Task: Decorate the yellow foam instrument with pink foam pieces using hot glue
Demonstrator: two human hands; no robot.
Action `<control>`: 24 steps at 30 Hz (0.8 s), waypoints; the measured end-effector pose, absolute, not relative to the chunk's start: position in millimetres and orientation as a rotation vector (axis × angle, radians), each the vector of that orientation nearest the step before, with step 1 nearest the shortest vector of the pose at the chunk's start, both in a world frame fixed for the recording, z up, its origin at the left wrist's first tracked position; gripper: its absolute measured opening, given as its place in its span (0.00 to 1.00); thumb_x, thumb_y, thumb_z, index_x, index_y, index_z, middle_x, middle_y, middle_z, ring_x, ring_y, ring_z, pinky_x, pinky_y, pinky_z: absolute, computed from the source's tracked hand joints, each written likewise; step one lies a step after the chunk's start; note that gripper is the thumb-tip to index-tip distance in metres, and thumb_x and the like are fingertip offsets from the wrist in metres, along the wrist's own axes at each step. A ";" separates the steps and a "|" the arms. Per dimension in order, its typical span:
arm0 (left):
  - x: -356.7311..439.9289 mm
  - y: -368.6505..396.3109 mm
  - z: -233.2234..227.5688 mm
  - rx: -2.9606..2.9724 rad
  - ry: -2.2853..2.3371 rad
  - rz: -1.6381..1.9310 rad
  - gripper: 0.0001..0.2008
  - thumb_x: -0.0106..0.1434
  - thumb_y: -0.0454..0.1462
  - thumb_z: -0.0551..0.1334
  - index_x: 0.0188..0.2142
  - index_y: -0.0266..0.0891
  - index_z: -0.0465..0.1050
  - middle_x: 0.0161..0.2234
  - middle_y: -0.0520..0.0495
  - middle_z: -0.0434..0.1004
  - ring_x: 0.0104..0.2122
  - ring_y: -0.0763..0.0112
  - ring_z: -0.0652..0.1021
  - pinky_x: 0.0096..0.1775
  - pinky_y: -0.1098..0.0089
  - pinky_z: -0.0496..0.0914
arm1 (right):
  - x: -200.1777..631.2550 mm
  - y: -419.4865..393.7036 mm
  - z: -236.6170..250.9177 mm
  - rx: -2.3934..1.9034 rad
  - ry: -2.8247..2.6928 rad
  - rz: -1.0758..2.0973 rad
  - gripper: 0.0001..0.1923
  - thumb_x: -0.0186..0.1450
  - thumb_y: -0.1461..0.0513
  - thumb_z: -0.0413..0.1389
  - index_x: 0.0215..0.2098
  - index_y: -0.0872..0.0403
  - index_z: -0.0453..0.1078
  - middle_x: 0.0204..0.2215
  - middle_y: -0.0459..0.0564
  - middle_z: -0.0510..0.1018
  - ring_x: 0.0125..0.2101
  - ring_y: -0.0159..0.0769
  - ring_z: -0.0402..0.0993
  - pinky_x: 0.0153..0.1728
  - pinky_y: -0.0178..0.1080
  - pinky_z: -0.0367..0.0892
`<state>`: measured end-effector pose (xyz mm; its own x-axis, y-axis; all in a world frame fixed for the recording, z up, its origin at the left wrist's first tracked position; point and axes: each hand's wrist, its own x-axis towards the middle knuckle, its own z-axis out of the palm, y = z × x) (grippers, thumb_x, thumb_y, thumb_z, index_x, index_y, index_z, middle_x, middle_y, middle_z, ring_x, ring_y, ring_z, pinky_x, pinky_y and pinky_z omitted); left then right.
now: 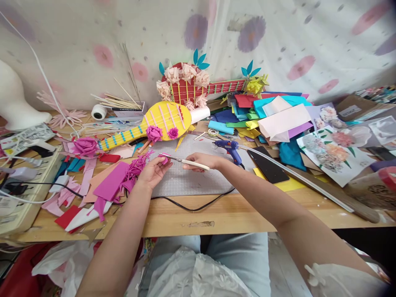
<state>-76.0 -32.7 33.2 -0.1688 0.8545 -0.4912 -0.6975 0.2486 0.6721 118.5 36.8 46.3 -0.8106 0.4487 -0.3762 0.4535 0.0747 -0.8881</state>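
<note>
- Toward the desk's (216, 216) left edge lie scraps of pink and red foam (109, 185), with a fringed magenta strip (136, 167) trailing from them up to the left hand; a black cable (192, 206) runs along the front edge.
- The left hand (153, 171) is closed lightly around a small pink foam piece (165, 159), pinching it at the fingertips just above the near-left corner of the grey cutting mat (188, 181).
- The scissors (182, 161) lie nearly level, their blades meeting the pink foam piece; the cut will likely go cleanest if the piece is fed into the blades and turned by the left hand, not chased with the tips.
- The right hand (201, 161) is closed on the pale handles of the scissors, over the middle of the mat. Judging by the grip, short snips near the pivot would give better control on so small a piece.
- Behind the hands, mid-desk, lies a yellow paper guitar (161, 121) with magenta roses.
- Just right of the right hand sits a blue glue gun (229, 148), close enough that the wrist should stay clear of its nozzle.
- Toward the back right corner are stacked coloured sheets (272, 117) and flower prints (331, 150).
</note>
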 end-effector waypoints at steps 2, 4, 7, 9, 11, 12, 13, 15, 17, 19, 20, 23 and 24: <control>-79.4 -34.4 33.5 0.206 1.058 1.377 0.08 0.54 0.24 0.57 0.23 0.33 0.70 0.22 0.48 0.75 0.27 0.73 0.78 0.34 0.71 0.76 | 115.2 36.2 47.6 0.969 2.301 -1.888 0.27 0.52 0.41 0.58 0.23 0.55 0.58 0.13 0.36 0.59 0.14 0.20 0.53 0.15 0.29 0.49; -82.9 -35.7 33.2 0.212 1.066 1.375 0.09 0.54 0.24 0.57 0.22 0.34 0.70 0.22 0.49 0.75 0.28 0.73 0.78 0.34 0.71 0.77 | 111.2 35.3 49.0 0.973 2.303 -1.873 0.27 0.52 0.42 0.59 0.23 0.55 0.58 0.13 0.36 0.59 0.14 0.21 0.53 0.15 0.29 0.49; -89.3 -36.0 32.4 0.216 1.088 1.394 0.09 0.53 0.24 0.58 0.21 0.34 0.70 0.21 0.49 0.74 0.28 0.73 0.78 0.35 0.70 0.77 | 103.7 34.8 50.0 0.977 2.319 -1.854 0.27 0.51 0.42 0.60 0.22 0.55 0.58 0.12 0.36 0.59 0.13 0.21 0.53 0.14 0.29 0.50; -94.5 -35.4 31.9 0.223 1.106 1.419 0.08 0.53 0.24 0.58 0.22 0.33 0.70 0.22 0.49 0.74 0.28 0.73 0.78 0.35 0.70 0.76 | 98.6 35.8 49.0 0.975 2.331 -1.847 0.27 0.51 0.42 0.59 0.21 0.54 0.57 0.12 0.36 0.60 0.13 0.21 0.53 0.14 0.29 0.50; -99.9 -34.5 31.7 0.242 1.122 1.436 0.08 0.53 0.23 0.58 0.22 0.33 0.71 0.22 0.48 0.75 0.27 0.73 0.78 0.35 0.70 0.76 | 93.8 37.8 46.8 0.963 2.344 -1.862 0.27 0.52 0.42 0.59 0.21 0.54 0.57 0.12 0.36 0.60 0.12 0.21 0.54 0.14 0.29 0.51; -102.2 -34.1 31.4 0.256 1.129 1.439 0.08 0.53 0.23 0.58 0.22 0.33 0.71 0.22 0.48 0.75 0.27 0.73 0.78 0.35 0.70 0.76 | 91.5 39.0 45.5 0.961 2.352 -1.884 0.26 0.53 0.42 0.59 0.21 0.54 0.57 0.11 0.36 0.60 0.12 0.21 0.54 0.13 0.29 0.51; -104.1 -33.8 31.1 0.273 1.136 1.440 0.08 0.53 0.23 0.58 0.22 0.33 0.71 0.22 0.48 0.75 0.27 0.73 0.78 0.36 0.70 0.76 | 89.2 40.1 44.3 0.971 2.358 -1.923 0.26 0.53 0.43 0.59 0.21 0.54 0.57 0.11 0.36 0.60 0.12 0.21 0.54 0.13 0.28 0.51; -105.8 -33.4 29.7 0.322 1.132 1.442 0.08 0.53 0.24 0.59 0.22 0.33 0.71 0.22 0.48 0.76 0.28 0.73 0.78 0.37 0.70 0.75 | 84.2 41.7 42.8 1.044 2.346 -2.057 0.25 0.55 0.44 0.59 0.21 0.54 0.58 0.10 0.37 0.61 0.11 0.21 0.54 0.13 0.28 0.51; -103.9 -32.6 27.2 0.397 1.092 1.456 0.07 0.52 0.24 0.60 0.23 0.33 0.73 0.23 0.48 0.76 0.29 0.73 0.78 0.39 0.69 0.75 | 78.8 41.8 43.2 1.175 2.241 -2.265 0.23 0.59 0.45 0.56 0.23 0.55 0.59 0.11 0.39 0.63 0.11 0.23 0.57 0.12 0.28 0.53; -98.7 -30.9 24.2 0.489 1.028 1.481 0.06 0.50 0.25 0.63 0.23 0.34 0.74 0.25 0.49 0.77 0.30 0.73 0.78 0.40 0.69 0.74 | 73.7 40.2 45.3 1.256 2.002 -2.507 0.20 0.63 0.47 0.53 0.25 0.55 0.61 0.14 0.42 0.69 0.14 0.25 0.64 0.15 0.28 0.60; -95.4 -29.6 22.8 0.535 0.998 1.494 0.06 0.48 0.25 0.64 0.23 0.35 0.74 0.26 0.50 0.78 0.30 0.74 0.78 0.39 0.70 0.73 | 71.7 39.0 46.5 1.245 1.847 -2.620 0.19 0.65 0.49 0.51 0.26 0.56 0.61 0.16 0.45 0.72 0.16 0.26 0.67 0.18 0.29 0.64; -85.4 -24.8 20.1 0.640 0.952 1.520 0.08 0.44 0.24 0.66 0.21 0.36 0.74 0.31 0.51 0.78 0.29 0.77 0.76 0.35 0.75 0.71 | 69.6 34.1 49.2 1.083 1.415 -2.861 0.16 0.66 0.53 0.51 0.27 0.57 0.63 0.22 0.49 0.76 0.22 0.27 0.73 0.27 0.31 0.70; -82.7 -23.2 19.8 0.660 0.949 1.523 0.09 0.44 0.23 0.67 0.21 0.36 0.74 0.32 0.51 0.78 0.30 0.78 0.76 0.35 0.75 0.70 | 70.0 32.4 49.4 1.029 1.312 -2.914 0.16 0.66 0.54 0.52 0.27 0.57 0.63 0.22 0.49 0.76 0.23 0.27 0.74 0.28 0.31 0.71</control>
<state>-82.7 -23.2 19.8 -0.1753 0.9793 -0.1009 -0.5219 -0.0055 0.8530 70.0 32.4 49.4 -0.7912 0.4225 -0.4422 0.0508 -0.6751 -0.7359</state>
